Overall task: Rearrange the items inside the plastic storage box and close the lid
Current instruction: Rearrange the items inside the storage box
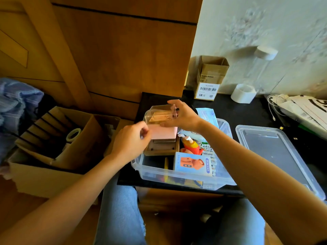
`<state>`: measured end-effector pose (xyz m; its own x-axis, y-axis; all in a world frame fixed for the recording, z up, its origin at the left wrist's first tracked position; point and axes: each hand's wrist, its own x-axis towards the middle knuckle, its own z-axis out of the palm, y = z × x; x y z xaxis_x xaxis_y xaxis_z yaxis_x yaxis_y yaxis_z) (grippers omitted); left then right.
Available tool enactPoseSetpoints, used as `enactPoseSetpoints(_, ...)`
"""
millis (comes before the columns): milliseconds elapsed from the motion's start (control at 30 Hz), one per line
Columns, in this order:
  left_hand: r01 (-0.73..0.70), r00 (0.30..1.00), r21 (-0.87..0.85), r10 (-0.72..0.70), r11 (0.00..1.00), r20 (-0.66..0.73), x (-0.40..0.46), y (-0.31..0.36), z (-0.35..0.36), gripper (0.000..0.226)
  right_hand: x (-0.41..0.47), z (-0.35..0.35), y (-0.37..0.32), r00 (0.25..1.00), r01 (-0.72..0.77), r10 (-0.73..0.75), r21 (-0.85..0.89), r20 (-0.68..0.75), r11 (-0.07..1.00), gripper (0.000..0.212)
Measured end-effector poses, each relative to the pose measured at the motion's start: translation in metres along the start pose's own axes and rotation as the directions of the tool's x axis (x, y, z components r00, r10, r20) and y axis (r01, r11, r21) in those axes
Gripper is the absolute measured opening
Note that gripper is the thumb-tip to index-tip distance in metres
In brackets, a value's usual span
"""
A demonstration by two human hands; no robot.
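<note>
Hands (182, 114) two, right gripping one clear case (159, 112), left (131, 140) pinching one pink pad (163, 132), one open box (177, 175), one lid (276, 152) beside it.

open clear storage box (152, 171), lid (276, 152) beside

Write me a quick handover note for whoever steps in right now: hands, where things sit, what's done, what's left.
Right hand: holds a small clear case above the storage box.
Left hand: pinches a pink box at its left edge, just under the case.
In the box: mini fan carton at front, orange toy behind it.
Lid: off, lying on the table right of the box.
Left: set both items in, close lid.
</note>
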<state>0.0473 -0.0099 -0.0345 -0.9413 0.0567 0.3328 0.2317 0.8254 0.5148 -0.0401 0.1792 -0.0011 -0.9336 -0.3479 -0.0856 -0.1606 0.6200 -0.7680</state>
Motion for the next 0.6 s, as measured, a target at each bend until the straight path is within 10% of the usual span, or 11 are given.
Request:
enactPoseSetpoints(133,0.044,0.986,-0.18,-0.072,0.983,-0.152,0.002,-0.003,-0.004,0.017,-0.019,-0.017,0.0,0.999,-0.006,-0.003,0.225,0.038,0.974,0.073)
enactPoseSetpoints(300,0.382,0.923,-0.459,-0.31,0.802,0.227,0.02,0.003,-0.01,0.039,-0.041,-0.008,0.005,0.985,-0.055,-0.008,0.351,0.173,0.935,0.058)
enactPoseSetpoints(600,0.392,0.851,-0.504,-0.096,0.77,0.517,0.027,0.01,-0.02,0.036,-0.059,-0.001,0.015,0.981,-0.064,-0.024,0.437,0.193,0.897,0.065)
